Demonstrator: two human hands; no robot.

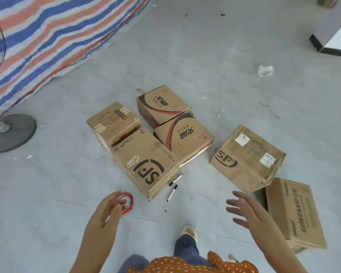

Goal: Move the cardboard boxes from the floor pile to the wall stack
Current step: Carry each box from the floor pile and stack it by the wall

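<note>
Several cardboard boxes lie on the grey tiled floor. An SF Express box (pixel 146 162) sits nearest, with a taped box (pixel 112 123) behind it and two red-and-black printed boxes (pixel 163 105) (pixel 185 137) beside it. Apart to the right stand a larger SF box (pixel 246 160) and a Greener box (pixel 295 213). My left hand (pixel 111 206) hovers low in front of the pile, fingers loosely curled and holding nothing. My right hand (pixel 244 209) is spread with straight fingers, beside the Greener box, touching nothing.
Two marker pens (pixel 174 180) (pixel 171 193) and a coil of red and blue wire (pixel 127 201) lie by the nearest box. A fan base (pixel 12 133) and striped tarp (pixel 47 40) stand at left. A wall corner (pixel 331 44) and crumpled plastic (pixel 265 70) are at right.
</note>
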